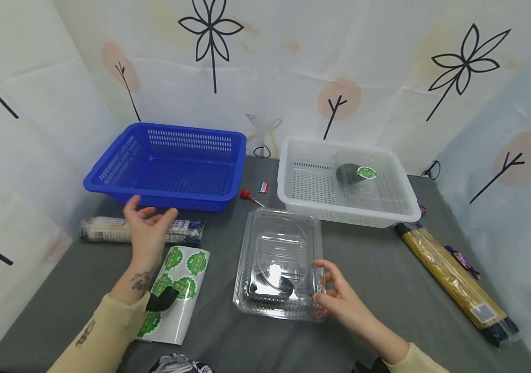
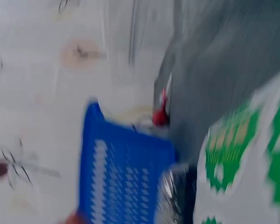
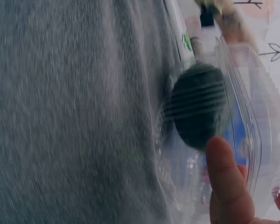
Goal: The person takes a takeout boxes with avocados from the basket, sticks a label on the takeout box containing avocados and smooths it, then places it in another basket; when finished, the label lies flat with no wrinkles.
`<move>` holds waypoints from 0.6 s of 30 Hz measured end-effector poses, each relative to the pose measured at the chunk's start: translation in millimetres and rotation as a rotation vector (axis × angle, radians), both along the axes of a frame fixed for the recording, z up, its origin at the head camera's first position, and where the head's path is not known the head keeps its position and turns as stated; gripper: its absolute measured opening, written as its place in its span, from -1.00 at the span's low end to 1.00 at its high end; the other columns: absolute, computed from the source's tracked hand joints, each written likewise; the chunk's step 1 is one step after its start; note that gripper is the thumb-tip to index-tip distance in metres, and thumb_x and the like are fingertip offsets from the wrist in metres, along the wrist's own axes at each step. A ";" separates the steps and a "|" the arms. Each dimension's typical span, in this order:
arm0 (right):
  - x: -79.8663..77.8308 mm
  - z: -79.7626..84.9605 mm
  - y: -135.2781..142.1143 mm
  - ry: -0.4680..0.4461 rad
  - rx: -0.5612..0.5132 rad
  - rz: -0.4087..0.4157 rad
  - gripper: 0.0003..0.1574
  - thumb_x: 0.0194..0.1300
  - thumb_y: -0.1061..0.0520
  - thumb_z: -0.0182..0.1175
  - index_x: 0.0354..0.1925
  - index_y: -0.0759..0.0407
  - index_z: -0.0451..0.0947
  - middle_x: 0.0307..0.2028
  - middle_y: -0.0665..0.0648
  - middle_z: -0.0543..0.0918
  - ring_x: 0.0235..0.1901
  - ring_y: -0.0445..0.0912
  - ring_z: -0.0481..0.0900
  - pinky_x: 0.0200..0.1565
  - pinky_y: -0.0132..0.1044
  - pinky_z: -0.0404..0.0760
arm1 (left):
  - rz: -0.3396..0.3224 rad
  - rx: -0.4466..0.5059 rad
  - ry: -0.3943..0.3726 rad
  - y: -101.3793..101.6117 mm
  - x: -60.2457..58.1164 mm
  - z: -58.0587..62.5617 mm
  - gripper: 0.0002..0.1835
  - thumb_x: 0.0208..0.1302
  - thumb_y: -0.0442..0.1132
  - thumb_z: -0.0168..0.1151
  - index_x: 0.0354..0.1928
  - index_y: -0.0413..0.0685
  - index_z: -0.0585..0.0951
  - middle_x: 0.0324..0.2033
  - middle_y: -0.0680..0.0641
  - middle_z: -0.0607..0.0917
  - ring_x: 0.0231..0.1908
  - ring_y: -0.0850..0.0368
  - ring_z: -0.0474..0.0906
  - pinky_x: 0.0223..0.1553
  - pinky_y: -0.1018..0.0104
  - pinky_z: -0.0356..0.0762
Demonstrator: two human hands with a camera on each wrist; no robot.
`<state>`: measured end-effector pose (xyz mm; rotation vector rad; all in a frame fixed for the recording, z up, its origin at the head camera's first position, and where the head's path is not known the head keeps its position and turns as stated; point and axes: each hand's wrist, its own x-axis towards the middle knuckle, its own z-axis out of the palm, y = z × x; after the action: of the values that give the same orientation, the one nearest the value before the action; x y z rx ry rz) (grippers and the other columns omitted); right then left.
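Note:
A lidded clear plastic box (image 1: 284,254) lies on the grey table, with a dark rounded item (image 3: 198,107) showing through its wall. My right hand (image 1: 344,298) grips the box's right edge, thumb near the front corner and fingers farther back. Over a sheet of green-and-white stickers (image 1: 186,290) reaches my left arm. The left hand (image 1: 148,233), fingers loosely bent and holding nothing, is above a clear-wrapped package (image 1: 106,229), just in front of the blue basket (image 1: 167,199). Only a blurred fingertip of it appears in the left wrist view.
A white basket (image 1: 349,212) at the back right holds another clear box with a green sticker (image 1: 367,172). Between the baskets lie a red lollipop (image 1: 245,194) and a small wrapped sweet (image 1: 263,187). Along the right side is a long spaghetti pack (image 1: 451,277) beside a purple-wrapped sweet (image 1: 463,260).

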<state>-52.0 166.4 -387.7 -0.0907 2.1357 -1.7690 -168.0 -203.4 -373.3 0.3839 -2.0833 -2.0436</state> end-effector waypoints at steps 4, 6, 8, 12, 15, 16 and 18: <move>0.4 -0.1 4.3 0.019 0.031 0.032 -0.19 0.08 0.33 0.05 0.24 0.00 -0.03 -0.22 0.22 0.09 -0.59 -0.18 0.41 -0.50 -0.18 0.57 | -0.556 -0.254 -0.037 46.9 49.7 5.8 -0.30 0.11 -0.10 0.18 0.27 0.19 0.09 0.09 -0.25 0.24 -0.14 -0.02 0.46 -0.30 0.20 0.53; 0.6 0.3 5.3 0.023 0.049 0.033 -0.20 0.10 0.31 0.06 0.25 -0.01 -0.03 -0.21 0.22 0.09 -0.58 -0.17 0.42 -0.50 -0.18 0.57 | -0.747 -0.228 -0.087 64.2 64.1 -2.0 -0.30 0.12 -0.08 0.17 0.27 0.23 0.09 0.15 -0.29 0.19 -0.19 -0.04 0.51 -0.34 0.15 0.54; 0.9 0.9 5.6 0.030 0.068 0.033 -0.20 0.12 0.29 0.07 0.25 -0.03 -0.02 -0.19 0.24 0.10 -0.58 -0.15 0.44 -0.50 -0.17 0.57 | -0.848 -0.199 -0.114 76.3 73.5 -10.6 -0.26 0.09 -0.10 0.20 0.28 0.24 0.07 0.17 -0.31 0.15 -0.29 -0.01 0.55 -0.38 0.17 0.55; 1.0 2.0 7.2 0.083 0.141 0.059 -0.22 0.15 0.21 0.10 0.27 -0.05 0.00 -0.07 0.34 0.15 -0.61 -0.10 0.48 -0.52 -0.18 0.56 | -0.903 -0.200 -0.103 85.1 81.4 -21.2 -0.16 0.00 -0.13 0.28 0.29 0.27 0.03 0.17 -0.29 0.14 -0.44 0.05 0.56 -0.45 0.23 0.53; 0.9 3.9 10.9 0.160 0.239 0.070 -0.23 0.17 0.10 0.11 0.28 -0.08 0.01 0.06 0.42 0.20 -0.65 -0.08 0.49 -0.59 -0.26 0.51 | -0.871 -0.256 -0.097 78.7 83.4 -19.5 -0.16 0.00 -0.07 0.28 0.29 0.27 0.02 0.13 -0.24 0.22 -0.38 0.09 0.55 -0.45 0.26 0.52; 0.8 4.7 12.5 0.199 0.277 0.051 -0.25 0.17 0.06 0.11 0.27 -0.10 0.04 0.07 0.42 0.25 -0.63 -0.09 0.52 -0.60 -0.29 0.50 | -0.838 -0.292 -0.104 74.0 84.1 -16.8 -0.18 0.00 -0.04 0.26 0.28 0.28 0.04 0.10 -0.22 0.26 -0.35 0.10 0.53 -0.45 0.26 0.51; 0.5 6.8 16.6 0.284 0.333 -0.028 -0.34 0.17 0.03 0.11 0.22 -0.07 0.15 0.02 0.37 0.38 -0.62 -0.11 0.54 -0.61 -0.34 0.46 | -0.742 -0.424 -0.109 60.7 85.5 -10.1 -0.23 0.02 0.05 0.22 0.26 0.24 0.09 0.05 -0.17 0.34 -0.28 0.08 0.49 -0.45 0.26 0.48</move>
<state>-51.4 183.1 -380.9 -0.2386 2.6154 -1.4607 -82.5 -142.7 -383.4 -0.4211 -2.9457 -1.8086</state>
